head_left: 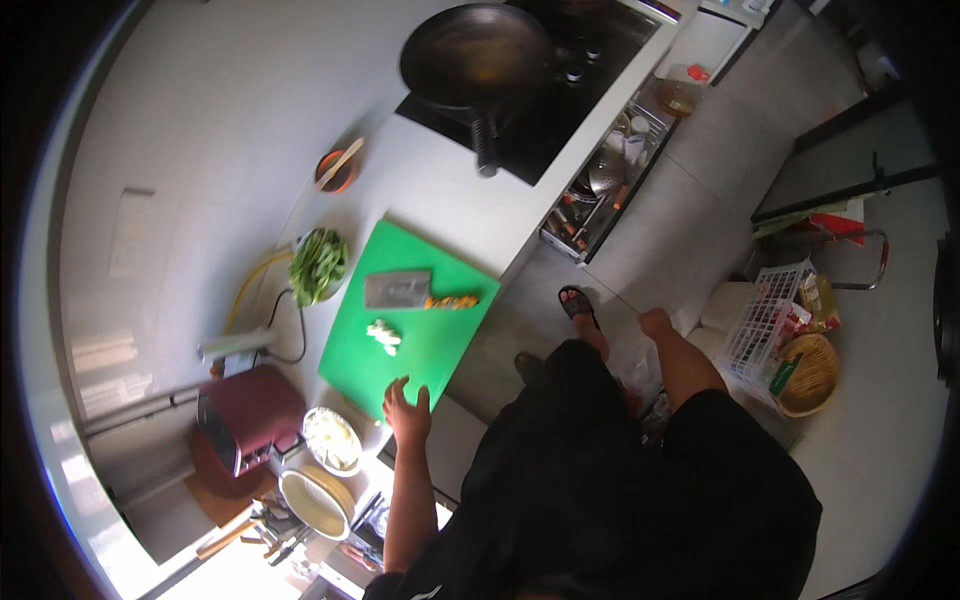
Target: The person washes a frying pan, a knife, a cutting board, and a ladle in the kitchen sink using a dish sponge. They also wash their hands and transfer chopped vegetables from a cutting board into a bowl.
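My left hand (pixel 407 412) hovers over the near edge of a green cutting board (pixel 430 350), fingers spread and holding nothing. On the board lies a cleaver (pixel 398 290), its broad blade to the left and its patterned handle (pixel 452 302) to the right. A small heap of white pieces, perhaps garlic (pixel 383 336), sits between the cleaver and my left hand. Away from the counter, my right hand (pixel 655 322) is held out over the floor at my right side. Its fingers look curled closed; whatever they hold, if anything, cannot be made out.
Leafy greens (pixel 318 266) and a red bowl (pixel 334 172) with a wooden utensil stand left of the board. A black wok (pixel 476 58) rests on the cooktop. Below it, a utensil drawer (pixel 600 190) juts open. A white basket (pixel 765 320) is at right.
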A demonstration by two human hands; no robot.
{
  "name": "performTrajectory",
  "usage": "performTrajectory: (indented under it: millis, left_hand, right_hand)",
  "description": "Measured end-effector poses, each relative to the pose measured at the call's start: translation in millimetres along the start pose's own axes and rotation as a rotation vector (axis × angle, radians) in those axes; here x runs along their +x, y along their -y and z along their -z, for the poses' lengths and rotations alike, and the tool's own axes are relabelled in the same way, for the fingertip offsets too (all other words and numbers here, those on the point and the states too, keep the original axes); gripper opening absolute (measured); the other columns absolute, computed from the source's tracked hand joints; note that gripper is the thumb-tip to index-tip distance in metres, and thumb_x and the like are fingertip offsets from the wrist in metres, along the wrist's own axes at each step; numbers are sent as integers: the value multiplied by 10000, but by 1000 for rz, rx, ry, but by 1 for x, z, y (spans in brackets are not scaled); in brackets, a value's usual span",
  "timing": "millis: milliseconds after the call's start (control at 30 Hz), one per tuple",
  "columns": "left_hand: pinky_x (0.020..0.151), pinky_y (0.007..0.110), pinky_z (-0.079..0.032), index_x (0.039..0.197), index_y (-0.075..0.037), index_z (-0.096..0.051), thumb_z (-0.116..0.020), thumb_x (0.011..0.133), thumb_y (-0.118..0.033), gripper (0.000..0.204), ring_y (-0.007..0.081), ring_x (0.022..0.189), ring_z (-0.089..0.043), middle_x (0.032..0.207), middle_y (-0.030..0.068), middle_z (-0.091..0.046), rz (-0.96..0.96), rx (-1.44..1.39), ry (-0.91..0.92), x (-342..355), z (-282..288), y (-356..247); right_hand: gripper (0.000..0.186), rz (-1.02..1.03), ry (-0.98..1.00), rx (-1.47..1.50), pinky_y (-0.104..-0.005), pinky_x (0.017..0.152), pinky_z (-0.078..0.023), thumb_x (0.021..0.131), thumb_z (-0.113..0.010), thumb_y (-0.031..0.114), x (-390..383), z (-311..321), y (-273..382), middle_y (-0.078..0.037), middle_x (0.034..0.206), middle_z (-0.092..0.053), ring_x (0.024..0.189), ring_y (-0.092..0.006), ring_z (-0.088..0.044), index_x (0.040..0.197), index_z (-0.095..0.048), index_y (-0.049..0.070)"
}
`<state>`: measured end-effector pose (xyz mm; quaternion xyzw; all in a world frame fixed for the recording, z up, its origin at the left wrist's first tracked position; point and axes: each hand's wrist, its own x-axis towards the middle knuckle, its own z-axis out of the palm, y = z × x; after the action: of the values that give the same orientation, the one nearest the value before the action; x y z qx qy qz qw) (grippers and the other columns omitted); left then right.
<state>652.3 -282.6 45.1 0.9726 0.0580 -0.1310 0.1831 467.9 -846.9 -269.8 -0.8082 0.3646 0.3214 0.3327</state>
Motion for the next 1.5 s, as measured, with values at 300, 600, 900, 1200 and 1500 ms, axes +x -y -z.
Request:
performTrajectory:
  millis: [300,600,900,1200,1500]
  left_hand:
    - [1137,384,-347,1364,78,-507,-671,865,-189,589,351,1366,-455,1442,256,-483,147,94,259,-23,-43,-53]
    - [1173,421,-290,1400,134,-421,-655,802,-127,693,389,1428,-351,1504,307,-370,335,45,256,-10,-60,-86]
    - [1186,414,-274,1431,89,-413,-672,801,-116,712,365,1443,-331,1537,271,-340,288,24,226,-19,-72,-77]
    - [1121,426,-373,1369,-18,-536,-647,905,-250,531,271,1374,-449,1528,166,-411,557,-635,305,-30,-49,35]
    - [861,424,-518,1552,-205,-272,-625,980,-233,673,286,1159,-570,1483,98,-380,303,-1095,-338,96,-17,-126]
  right_hand:
    - [502,-74,-89,459,-456,901,-471,875,-562,409,176,-3,80,-257,1005,-688,1001,-395,-639,1040,-675,-52]
    - [643,-406,-90,863,-421,939,-465,799,-665,476,276,34,159,-231,1170,-666,1115,-339,-613,1158,-657,-58]
    - [468,65,182,776,-361,965,-448,828,-646,316,277,70,180,-146,1200,-662,1121,-245,-592,1193,-643,23]
    - [226,488,-189,77,-471,633,-497,845,-536,252,163,68,130,-178,743,-631,645,-345,-619,838,-624,44]
    - [159,622,-107,276,-327,462,-424,902,-584,271,127,195,-11,-28,766,-592,564,-164,-551,994,-584,142]
